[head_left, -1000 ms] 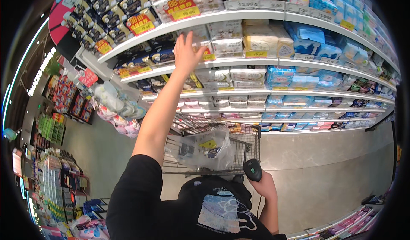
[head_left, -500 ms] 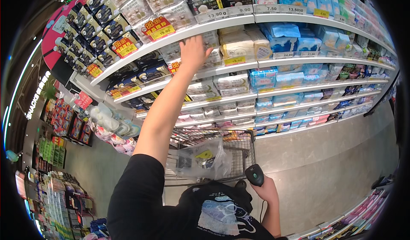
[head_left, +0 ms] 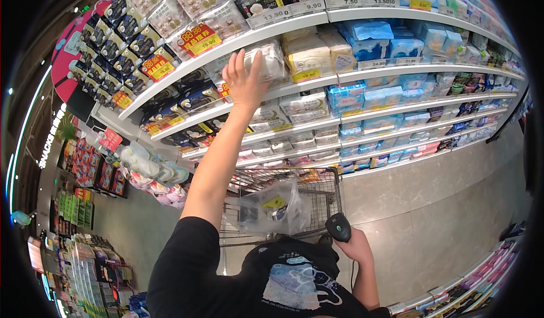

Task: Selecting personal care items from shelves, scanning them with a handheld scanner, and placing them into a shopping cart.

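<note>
My left hand (head_left: 245,84) reaches up to the second shelf with its fingers curled over a white pack of sanitary pads (head_left: 272,60). The pack sits tilted at the shelf's front, just under the shelf above, and the hand hides its left part. Low on the right, my right hand (head_left: 358,246) is wrapped round the handle of a black handheld barcode scanner (head_left: 338,227), whose cord hangs down beside my forearm. Beside the gripped pack stand cream-coloured packs (head_left: 307,56) with a yellow price tag below.
A wire shopping cart (head_left: 338,196) stands between me and the shelves, with a clear plastic bag (head_left: 269,207) in it. White shelf edges (head_left: 391,13) run across in tiers. Dark packs (head_left: 127,60) fill the upper left, blue packs (head_left: 368,40) the right. Another shelf (head_left: 470,278) borders the lower right.
My left hand has closed on a white pack, which has come forward and tilted. The view has shifted slightly. My right hand still holds the scanner.
</note>
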Demonstrator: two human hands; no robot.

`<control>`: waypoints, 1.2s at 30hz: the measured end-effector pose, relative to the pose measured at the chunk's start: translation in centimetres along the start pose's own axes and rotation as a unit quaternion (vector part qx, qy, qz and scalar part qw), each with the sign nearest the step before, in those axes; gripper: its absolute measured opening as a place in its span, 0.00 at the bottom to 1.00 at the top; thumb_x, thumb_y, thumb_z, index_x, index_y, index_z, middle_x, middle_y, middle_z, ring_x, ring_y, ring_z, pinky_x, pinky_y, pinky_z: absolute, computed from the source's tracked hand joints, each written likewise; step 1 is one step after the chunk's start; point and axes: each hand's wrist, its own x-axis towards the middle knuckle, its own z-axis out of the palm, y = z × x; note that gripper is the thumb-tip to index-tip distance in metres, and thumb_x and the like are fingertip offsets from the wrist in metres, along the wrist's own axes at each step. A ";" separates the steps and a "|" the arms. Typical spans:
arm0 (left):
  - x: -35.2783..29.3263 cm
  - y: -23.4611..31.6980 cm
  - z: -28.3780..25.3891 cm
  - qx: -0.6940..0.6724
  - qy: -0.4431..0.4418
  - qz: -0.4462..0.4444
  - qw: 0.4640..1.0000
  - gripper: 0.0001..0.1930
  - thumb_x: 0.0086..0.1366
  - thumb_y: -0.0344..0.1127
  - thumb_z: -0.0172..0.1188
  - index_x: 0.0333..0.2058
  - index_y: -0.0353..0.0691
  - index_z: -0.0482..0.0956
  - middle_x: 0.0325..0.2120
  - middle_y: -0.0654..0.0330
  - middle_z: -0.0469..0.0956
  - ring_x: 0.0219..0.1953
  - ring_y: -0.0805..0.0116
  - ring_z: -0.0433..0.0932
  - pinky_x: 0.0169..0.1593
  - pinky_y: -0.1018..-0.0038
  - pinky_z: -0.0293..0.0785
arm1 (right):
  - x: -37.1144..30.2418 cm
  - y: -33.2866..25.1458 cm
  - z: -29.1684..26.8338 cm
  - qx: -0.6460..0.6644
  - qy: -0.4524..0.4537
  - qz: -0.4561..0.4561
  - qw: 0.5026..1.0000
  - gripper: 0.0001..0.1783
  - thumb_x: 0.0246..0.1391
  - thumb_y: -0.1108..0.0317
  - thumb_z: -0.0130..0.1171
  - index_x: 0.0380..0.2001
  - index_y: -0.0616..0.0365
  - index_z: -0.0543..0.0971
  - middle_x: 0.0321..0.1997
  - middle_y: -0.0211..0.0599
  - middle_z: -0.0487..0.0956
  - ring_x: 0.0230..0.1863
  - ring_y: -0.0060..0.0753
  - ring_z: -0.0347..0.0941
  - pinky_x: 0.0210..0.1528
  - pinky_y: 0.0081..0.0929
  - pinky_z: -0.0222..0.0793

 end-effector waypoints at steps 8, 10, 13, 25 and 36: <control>-2.2 -1.4 -1.3 -0.054 -0.023 0.007 0.998 0.44 0.35 0.35 0.76 0.55 0.46 0.65 0.53 0.56 0.67 0.57 0.56 0.65 0.63 0.51 0.51 | 0.1 -0.6 0.0 0.009 -0.011 -0.023 1.000 0.17 0.42 0.64 0.65 0.36 0.62 0.79 0.32 0.54 0.80 0.37 0.56 0.77 0.39 0.37 0.72; -4.0 0.1 -3.3 -0.240 0.039 -0.082 0.966 0.42 0.38 0.32 0.74 0.54 0.39 0.64 0.49 0.53 0.68 0.54 0.54 0.67 0.59 0.56 0.60 | -0.1 -0.5 0.1 0.013 -0.013 -0.023 1.000 0.18 0.42 0.64 0.66 0.37 0.62 0.79 0.32 0.53 0.80 0.38 0.56 0.77 0.39 0.37 0.72; -9.4 2.5 -6.6 -0.523 0.021 -0.382 0.762 0.35 0.51 0.30 0.64 0.57 0.34 0.59 0.52 0.53 0.67 0.54 0.54 0.68 0.58 0.63 0.65 | 0.1 -1.2 0.4 0.041 -0.022 -0.021 0.999 0.19 0.43 0.65 0.67 0.39 0.61 0.79 0.34 0.51 0.81 0.38 0.52 0.78 0.40 0.36 0.72; -21.8 4.4 -12.6 -0.836 -0.091 -0.540 0.011 0.44 0.57 0.62 0.54 0.67 0.48 0.53 0.58 0.51 0.68 0.56 0.51 0.72 0.56 0.53 0.73 | 1.9 -6.7 0.3 0.099 -0.122 -0.215 0.964 0.17 0.37 0.71 0.69 0.34 0.61 0.78 0.30 0.41 0.80 0.29 0.40 0.77 0.35 0.29 0.72; -29.5 0.5 -13.3 -0.737 -0.173 -0.652 0.041 0.38 0.60 0.54 0.54 0.63 0.37 0.59 0.54 0.46 0.72 0.52 0.48 0.75 0.52 0.52 0.75 | 0.7 -9.2 -0.4 0.024 -0.121 -0.214 0.969 0.21 0.35 0.64 0.67 0.36 0.59 0.78 0.33 0.46 0.79 0.35 0.55 0.75 0.37 0.37 0.72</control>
